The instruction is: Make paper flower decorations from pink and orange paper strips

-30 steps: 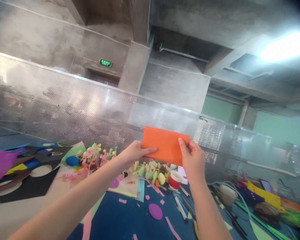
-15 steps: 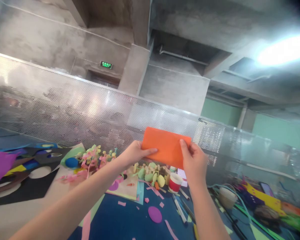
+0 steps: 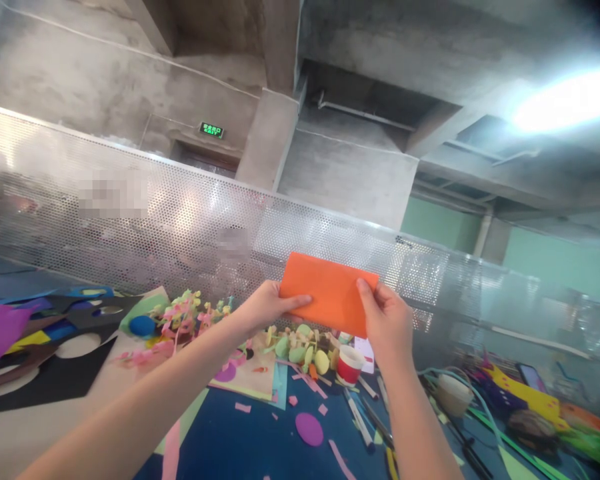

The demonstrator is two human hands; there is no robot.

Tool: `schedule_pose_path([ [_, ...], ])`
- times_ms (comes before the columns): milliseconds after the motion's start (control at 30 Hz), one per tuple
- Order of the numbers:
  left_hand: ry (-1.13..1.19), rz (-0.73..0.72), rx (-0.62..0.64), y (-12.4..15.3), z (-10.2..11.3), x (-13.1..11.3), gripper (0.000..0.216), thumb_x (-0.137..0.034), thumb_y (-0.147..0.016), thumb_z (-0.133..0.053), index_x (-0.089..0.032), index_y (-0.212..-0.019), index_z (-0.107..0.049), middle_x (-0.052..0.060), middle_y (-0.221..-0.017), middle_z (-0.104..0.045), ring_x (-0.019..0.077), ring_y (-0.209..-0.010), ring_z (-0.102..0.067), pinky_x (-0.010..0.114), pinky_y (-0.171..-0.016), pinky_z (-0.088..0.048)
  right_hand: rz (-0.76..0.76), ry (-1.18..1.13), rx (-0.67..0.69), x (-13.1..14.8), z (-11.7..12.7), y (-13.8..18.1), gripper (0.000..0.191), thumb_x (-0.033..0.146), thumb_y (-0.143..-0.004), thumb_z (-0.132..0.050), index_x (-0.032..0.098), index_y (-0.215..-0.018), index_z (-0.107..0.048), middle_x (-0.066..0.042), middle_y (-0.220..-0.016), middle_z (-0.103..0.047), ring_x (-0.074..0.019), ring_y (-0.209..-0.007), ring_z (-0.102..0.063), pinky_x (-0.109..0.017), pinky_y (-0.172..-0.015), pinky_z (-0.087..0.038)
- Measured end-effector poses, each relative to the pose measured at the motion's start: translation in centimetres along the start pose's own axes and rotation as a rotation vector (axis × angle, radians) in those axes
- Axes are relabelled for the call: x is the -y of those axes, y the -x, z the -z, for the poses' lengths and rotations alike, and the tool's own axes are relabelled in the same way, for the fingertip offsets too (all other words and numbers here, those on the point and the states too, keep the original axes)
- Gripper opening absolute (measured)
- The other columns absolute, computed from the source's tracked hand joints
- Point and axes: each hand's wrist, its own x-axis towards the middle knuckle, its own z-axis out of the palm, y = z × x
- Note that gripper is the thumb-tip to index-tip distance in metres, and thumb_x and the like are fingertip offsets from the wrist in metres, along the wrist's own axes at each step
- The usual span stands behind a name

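A rectangular sheet of orange paper (image 3: 330, 291) is held up above the table, slightly tilted down to the right. My left hand (image 3: 275, 303) pinches its left edge, thumb on the near face and fingers behind. At the right end, my right hand (image 3: 386, 313) grips the paper the same way, its thumb near the upper corner. Whether the sheet is folded cannot be made out clearly. Below it stand a red and white paper cup (image 3: 349, 365) and a cluster of green paper pieces (image 3: 303, 350).
Pink paper flowers (image 3: 180, 320) and coloured sheets lie to the left. Pens (image 3: 359, 419), scraps and a purple oval (image 3: 309, 429) are on the blue table (image 3: 240, 443). At right are another cup (image 3: 453, 393) and a phone (image 3: 532, 377). A perforated metal screen (image 3: 325, 230) stands behind.
The orange paper and both hands have shifted very slightly left. Both hands keep the same grip.
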Motion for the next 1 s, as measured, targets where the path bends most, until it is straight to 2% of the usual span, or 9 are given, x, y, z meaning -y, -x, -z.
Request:
schedule_pose_path([
  [167, -0.020, -0.006, 0.014, 0.0, 0.0, 0.1, 0.028, -0.036, -0.066, -0.069, -0.016, -0.086, -0.070, 0.011, -0.090, -0.070, 0.0181, -0.071, -0.066, 0.027, -0.064, -0.054, -0.012, 0.035, -0.030, 0.0, 0.0, 0.0, 0.040, 0.050, -0.082, -0.047, 0.015, -0.074, -0.065, -0.004, -0.068, -0.064, -0.0162, -0.061, -0.052, -0.026, -0.056, -0.035],
  [233, -0.049, -0.012, 0.005, 0.0, 0.0, 0.2, 0.029, -0.037, -0.067, -0.068, -0.016, -0.086, -0.070, 0.011, -0.089, -0.070, 0.0181, -0.070, -0.066, 0.028, -0.064, -0.053, -0.045, -0.025, -0.029, 0.1, -0.1, 0.0, 0.040, 0.051, -0.080, -0.049, 0.015, -0.075, -0.065, -0.005, -0.070, -0.065, -0.0178, -0.064, -0.054, -0.027, -0.057, -0.038],
  [300, -0.042, -0.030, -0.009, 0.1, -0.2, 0.1, 0.029, -0.036, -0.067, -0.068, -0.016, -0.088, -0.070, 0.011, -0.092, -0.070, 0.0175, -0.071, -0.066, 0.027, -0.065, -0.053, -0.116, -0.235, 0.024, 0.1, -0.2, 0.0, 0.041, 0.053, -0.078, -0.050, 0.015, -0.084, -0.065, -0.007, -0.078, -0.067, -0.0201, -0.069, -0.058, -0.029, -0.059, -0.041],
  [433, 0.071, -0.112, -0.110, 0.0, -0.6, -0.2, 0.029, -0.033, -0.068, -0.068, -0.018, -0.093, -0.068, 0.010, -0.102, -0.067, 0.0158, -0.078, -0.065, 0.025, -0.066, -0.053, -0.323, -0.801, 0.267, 0.4, -0.8, -0.1, 0.053, 0.061, -0.080, -0.037, 0.018, -0.100, -0.060, -0.011, -0.103, -0.065, -0.0236, -0.087, -0.061, -0.033, -0.064, -0.049],
  [533, 0.130, -0.185, -0.214, 0.0, -1.2, -0.2, 0.029, -0.032, -0.069, -0.067, -0.017, -0.094, -0.067, 0.009, -0.101, -0.067, 0.0157, -0.079, -0.064, 0.026, -0.067, -0.053, -0.435, -1.007, 0.445, 1.0, -1.7, 0.4, 0.050, 0.061, -0.078, -0.042, 0.022, -0.101, -0.060, -0.008, -0.111, -0.062, -0.0227, -0.097, -0.060, -0.035, -0.074, -0.051],
  [600, 0.136, -0.231, -0.273, 0.0, -1.7, 0.0, 0.028, -0.031, -0.070, -0.066, -0.015, -0.093, -0.067, 0.008, -0.098, -0.068, 0.0161, -0.081, -0.064, 0.027, -0.072, -0.053, -0.457, -1.025, 0.574, 1.5, -2.6, 1.1, 0.040, 0.052, -0.076, -0.053, 0.023, -0.102, -0.060, -0.006, -0.111, -0.063, -0.0211, -0.096, -0.060, -0.036, -0.080, -0.050],
  [667, 0.131, -0.265, -0.314, 0.2, -2.2, 0.3, 0.026, -0.031, -0.071, -0.066, -0.013, -0.089, -0.067, 0.008, -0.091, -0.070, 0.0169, -0.082, -0.064, 0.028, -0.075, -0.052, -0.439, -0.980, 0.637, 2.2, -3.7, 2.0, 0.033, 0.042, -0.075, -0.061, 0.023, -0.102, -0.060, -0.004, -0.110, -0.063, -0.0197, -0.094, -0.061, -0.036, -0.082, -0.050],
  [800, 0.219, -0.282, -0.315, 0.6, -3.1, 0.6, 0.023, -0.030, -0.072, -0.065, -0.011, -0.085, -0.066, 0.007, -0.085, -0.070, 0.0176, -0.078, -0.065, 0.029, -0.072, -0.052, -0.366, -0.921, 0.579, 3.1, -5.2, 3.1, 0.031, 0.039, -0.077, -0.058, 0.024, -0.105, -0.060, -0.005, -0.113, -0.062, -0.0200, -0.098, -0.059, -0.035, -0.080, -0.052],
  [1000, 0.298, -0.297, -0.305, 0.7, -3.5, 0.6, 0.021, -0.029, -0.073, -0.064, -0.012, -0.085, -0.065, 0.006, -0.090, -0.069, 0.0174, -0.082, -0.064, 0.029, -0.076, -0.052, -0.308, -0.828, 0.546, 2.7, -5.1, 3.2, 0.033, 0.044, -0.082, -0.051, 0.027, -0.109, -0.058, -0.003, -0.128, -0.050, -0.0204, -0.106, -0.054, -0.032, -0.074, -0.054],
])
